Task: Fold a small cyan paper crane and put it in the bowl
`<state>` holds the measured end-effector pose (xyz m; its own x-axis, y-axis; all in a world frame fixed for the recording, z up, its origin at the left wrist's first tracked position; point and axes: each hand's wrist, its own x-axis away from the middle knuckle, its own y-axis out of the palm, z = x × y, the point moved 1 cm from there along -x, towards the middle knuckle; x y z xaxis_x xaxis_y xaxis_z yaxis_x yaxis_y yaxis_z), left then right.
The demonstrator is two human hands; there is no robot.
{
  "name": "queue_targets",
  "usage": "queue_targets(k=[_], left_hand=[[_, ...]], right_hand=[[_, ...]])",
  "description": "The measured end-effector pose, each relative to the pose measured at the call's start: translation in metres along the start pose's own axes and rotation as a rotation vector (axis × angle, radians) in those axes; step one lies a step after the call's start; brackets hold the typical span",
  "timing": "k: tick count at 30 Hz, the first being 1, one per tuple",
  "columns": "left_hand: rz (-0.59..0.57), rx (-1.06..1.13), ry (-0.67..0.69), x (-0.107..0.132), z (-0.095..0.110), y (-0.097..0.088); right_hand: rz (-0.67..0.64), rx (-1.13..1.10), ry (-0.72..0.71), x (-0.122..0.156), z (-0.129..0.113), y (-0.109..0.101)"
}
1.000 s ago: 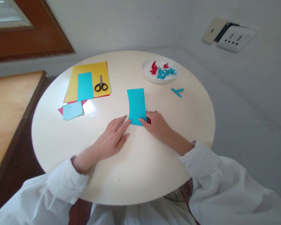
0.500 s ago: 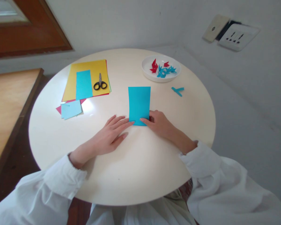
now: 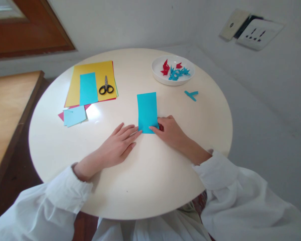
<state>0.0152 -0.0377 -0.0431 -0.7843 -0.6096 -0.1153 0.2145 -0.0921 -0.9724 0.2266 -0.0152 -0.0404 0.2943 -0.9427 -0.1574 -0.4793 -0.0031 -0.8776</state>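
Observation:
A blue paper rectangle (image 3: 147, 112) lies flat in the middle of the round cream table (image 3: 130, 187). My left hand (image 3: 117, 144) rests flat on the table with its fingers stretched out, and its fingertips touch the paper's lower left corner. My right hand (image 3: 170, 131) is curled at the lower right corner, pinching the paper's edge with the index finger on top. A small red spot shows by its thumb; I cannot make out what it is.
A white plate (image 3: 158, 75) of several red and blue folded pieces (image 3: 175, 72) stands at the back right, a small blue folded piece (image 3: 191, 94) beside it. Back left lie yellow sheets (image 3: 102, 68), a blue strip (image 3: 88, 88), scissors (image 3: 105, 86) and a light blue square (image 3: 75, 116).
The blue paper looked wider half a second ago and is narrower again now. Both hands stay at its lower corners. The view has drifted slightly.

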Motion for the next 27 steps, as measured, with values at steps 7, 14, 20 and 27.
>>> queue_targets(k=[7, 14, 20, 27], left_hand=[[0.003, -0.01, 0.005, -0.0001, -0.0006, 0.0012], [0.008, -0.025, 0.007, -0.0001, -0.0003, 0.002], [0.013, -0.029, 0.002, -0.0015, 0.0019, 0.0012], [0.017, -0.016, -0.025, -0.0032, 0.0041, 0.003]], right_hand=[[0.009, 0.049, -0.023, 0.0006, 0.0006, 0.0013], [0.013, 0.047, -0.01, 0.0001, 0.0001, 0.0014], [0.015, 0.045, -0.008, -0.0003, 0.0, 0.0015], [0.004, 0.04, 0.002, 0.0001, -0.0005, 0.001]])
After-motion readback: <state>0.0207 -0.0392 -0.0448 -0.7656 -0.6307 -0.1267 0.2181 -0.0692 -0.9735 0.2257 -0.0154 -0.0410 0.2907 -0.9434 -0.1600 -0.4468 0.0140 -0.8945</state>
